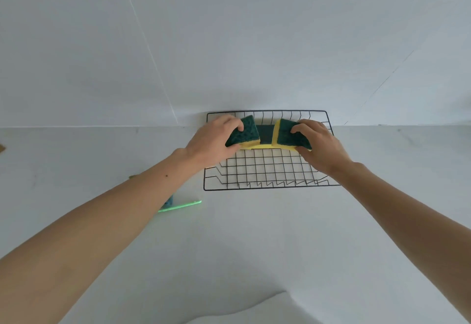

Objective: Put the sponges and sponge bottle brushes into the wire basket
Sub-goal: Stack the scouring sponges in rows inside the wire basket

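standing against the back wall on a pale counter [254, 234], head view: one black wire basket [267, 188], shallow, open grid floor, low wire sides.

contents, far half of basket: three sponges, green scouring face over yellow foam.
- left sponge [246, 130], tilted, green face up toward the camera, gripped by the left hand [211, 143] with fingers over its far edge and thumb under its near edge.
- right sponge [286, 134], tilted the opposite way, gripped by the right hand [321, 145] in the same fashion, fingers curled over the top.
- middle sponge [265, 136], lying flat between the two, yellow edge showing at the front; both held sponges appear to touch it.

near half of basket: bare grid.

outside the basket, on the counter to its left: a green-handled brush [183, 206] with a blue sponge head, mostly hidden under the left forearm; type cannot be fully made out.

both forearms bare, reaching in from the lower corners.
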